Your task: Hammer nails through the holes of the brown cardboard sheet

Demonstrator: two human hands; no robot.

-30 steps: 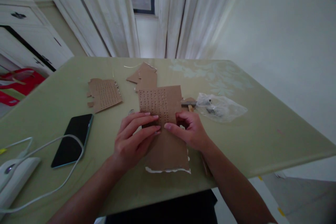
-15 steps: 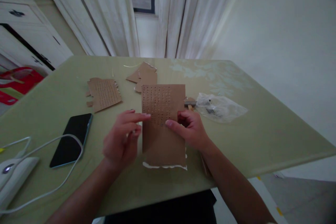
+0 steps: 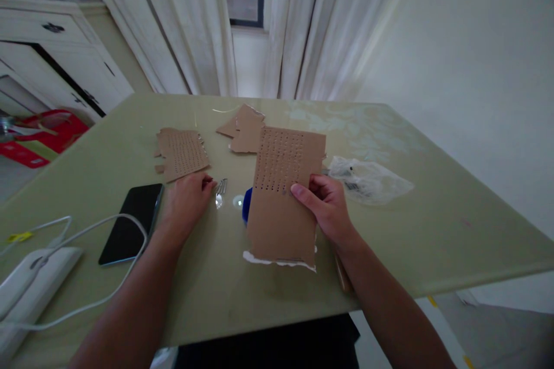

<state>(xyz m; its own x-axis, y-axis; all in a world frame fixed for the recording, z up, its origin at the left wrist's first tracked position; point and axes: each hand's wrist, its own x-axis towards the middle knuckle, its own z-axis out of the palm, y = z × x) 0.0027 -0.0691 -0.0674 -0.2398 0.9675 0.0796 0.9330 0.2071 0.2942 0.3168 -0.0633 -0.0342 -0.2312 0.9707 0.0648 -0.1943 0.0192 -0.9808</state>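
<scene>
My right hand [image 3: 328,206] grips a cardboard sheet [image 3: 281,222] by its right side, thumb on the front. Rows of small punched holes cover its upper part, and its lower edge is torn and white. My left hand [image 3: 190,195] rests on the table with fingertips pinched; what they hold, if anything, is hidden. Just right of those fingertips lie several thin metal pins [image 3: 222,186], perhaps nails or screws. A blue object [image 3: 246,206] shows partly from behind the sheet. Beyond my left hand lies a second punched cardboard piece [image 3: 184,153].
Cardboard scraps [image 3: 249,131] lie toward the table's far side. On the right is a crumpled clear plastic bag [image 3: 372,180]. At left are a black phone [image 3: 132,222], a white power strip [image 3: 41,279] and its looping cable. A brown handle-like object [image 3: 343,274] lies beneath my right forearm.
My left hand has left the cardboard sheet and moved left and down to the table beside the metal pins. The sheet has shifted right and tilted in my right hand, revealing the blue object.
</scene>
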